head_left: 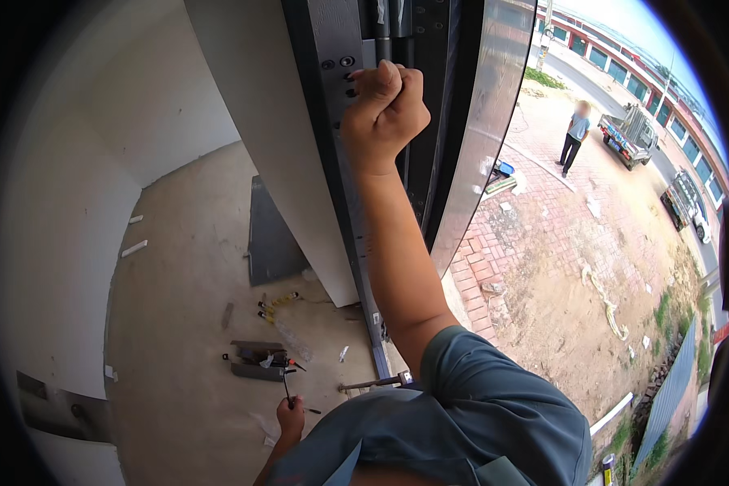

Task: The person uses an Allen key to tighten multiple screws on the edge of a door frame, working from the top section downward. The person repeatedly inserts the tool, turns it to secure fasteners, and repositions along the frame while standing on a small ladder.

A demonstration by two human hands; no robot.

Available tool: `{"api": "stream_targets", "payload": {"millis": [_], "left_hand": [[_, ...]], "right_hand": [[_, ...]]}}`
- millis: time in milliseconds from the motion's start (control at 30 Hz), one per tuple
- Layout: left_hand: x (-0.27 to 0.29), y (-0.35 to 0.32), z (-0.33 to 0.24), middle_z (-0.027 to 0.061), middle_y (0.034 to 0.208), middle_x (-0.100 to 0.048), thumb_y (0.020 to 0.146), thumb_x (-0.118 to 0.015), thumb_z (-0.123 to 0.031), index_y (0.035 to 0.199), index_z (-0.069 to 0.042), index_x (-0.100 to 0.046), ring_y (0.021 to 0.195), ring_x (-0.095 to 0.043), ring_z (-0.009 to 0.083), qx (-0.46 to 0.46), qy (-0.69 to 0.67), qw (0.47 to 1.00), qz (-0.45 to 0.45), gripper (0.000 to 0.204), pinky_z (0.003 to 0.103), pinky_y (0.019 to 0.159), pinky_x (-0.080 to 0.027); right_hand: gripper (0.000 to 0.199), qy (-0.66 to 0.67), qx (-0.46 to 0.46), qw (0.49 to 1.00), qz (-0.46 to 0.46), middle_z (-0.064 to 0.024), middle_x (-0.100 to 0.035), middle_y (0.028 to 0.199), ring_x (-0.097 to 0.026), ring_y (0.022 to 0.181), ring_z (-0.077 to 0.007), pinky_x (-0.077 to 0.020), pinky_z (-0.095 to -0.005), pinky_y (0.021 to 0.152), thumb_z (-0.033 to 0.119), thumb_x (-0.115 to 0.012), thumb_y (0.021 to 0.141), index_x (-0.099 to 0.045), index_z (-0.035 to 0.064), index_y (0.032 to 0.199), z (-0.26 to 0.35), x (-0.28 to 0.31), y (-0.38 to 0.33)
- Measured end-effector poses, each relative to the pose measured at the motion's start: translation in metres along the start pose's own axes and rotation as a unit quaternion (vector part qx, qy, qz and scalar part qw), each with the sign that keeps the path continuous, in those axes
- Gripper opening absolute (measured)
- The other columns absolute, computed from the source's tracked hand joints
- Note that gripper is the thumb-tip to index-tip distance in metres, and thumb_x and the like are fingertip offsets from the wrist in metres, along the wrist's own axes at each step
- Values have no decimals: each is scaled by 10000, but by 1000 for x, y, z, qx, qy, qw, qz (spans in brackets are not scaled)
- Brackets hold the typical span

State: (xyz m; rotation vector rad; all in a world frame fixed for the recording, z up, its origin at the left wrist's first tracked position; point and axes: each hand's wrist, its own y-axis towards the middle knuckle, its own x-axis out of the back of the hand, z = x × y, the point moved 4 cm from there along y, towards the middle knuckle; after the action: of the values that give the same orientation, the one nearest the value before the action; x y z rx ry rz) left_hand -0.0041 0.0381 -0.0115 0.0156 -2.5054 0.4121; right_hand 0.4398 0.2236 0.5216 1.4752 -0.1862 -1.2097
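Now hinge rod (383,32) inside R-hand (385,109) fingers (405,85)

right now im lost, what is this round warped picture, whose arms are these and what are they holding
This is one picture from a wide fisheye camera worn on a person's head, looking down; that is why straight edges bend toward the rim. No machine is here, just a person's two bare hands.

The right hand is raised in a closed grip on a thin dark part against the dark door frame, near some screw holes; what it holds is hidden inside the fist. The left hand hangs low, holding a thin dark tool.

Below, on the concrete floor, lie an open tool case, a grey panel and a hammer. Outside, on brick paving, another person stands near a small truck.
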Motion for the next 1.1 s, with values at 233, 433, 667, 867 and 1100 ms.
{"api": "stream_targets", "payload": {"millis": [233, 433, 667, 867, 1100], "left_hand": [[-6, -13, -1, 116, 743, -673, 964, -703, -257, 918, 12, -691, 671, -651, 238, -23, 18, 999, 25, 272, 412, 638, -495], [-29, -9, 34, 150, 808, -691, 951, -712, -278, 945, 21, -698, 759, -682, 293, -50, 44, 997, 31, 299, 432, 690, -518], [-52, -10, -1, 134, 793, -698, 945, -720, -295, 937, 0, -703, 738, -680, 303, -77, 77, 993, 45, 296, 429, 696, -523], [-63, 3, -11, 143, 802, -709, 921, -739, -309, 927, -11, -703, 741, -691, 309, -93, 42, 993, 65, 300, 420, 705, -532], [-72, -6, -8, 145, 835, -712, 938, -725, -324, 962, -11, -707, 778, -693, 311, -73, 70, 990, 95, 314, 434, 716, -528]], "right_hand": [[357, 95, 32, 994, 52, -80, -629, 716, -644, 646, -132, -606, -340, 759, 301, -485, 1112, -532, 16, 903, 2, 2, 2], [315, 204, 36, 959, 194, -132, -686, 1007, -670, 943, -218, -538, -380, 955, 259, -446, 1122, -584, -14, 1049, -16, 31, -1], [318, 146, 11, 933, 328, -116, -703, 871, -694, 779, -207, -548, -324, 744, 256, -473, 1116, -620, -25, 1138, 18, 58, 26], [234, -50, -41, 860, 507, -171, -619, 687, -652, 653, -426, -481, -451, 570, 223, -537, 1083, -445, 16, 1143, 35, 91, 38], [118, -132, 68, 758, 635, -170, -652, 1008, -676, 876, -421, -530, -487, 729, 109, -576, 1033, -504, 38, 1092, 1, 84, 68]]}}
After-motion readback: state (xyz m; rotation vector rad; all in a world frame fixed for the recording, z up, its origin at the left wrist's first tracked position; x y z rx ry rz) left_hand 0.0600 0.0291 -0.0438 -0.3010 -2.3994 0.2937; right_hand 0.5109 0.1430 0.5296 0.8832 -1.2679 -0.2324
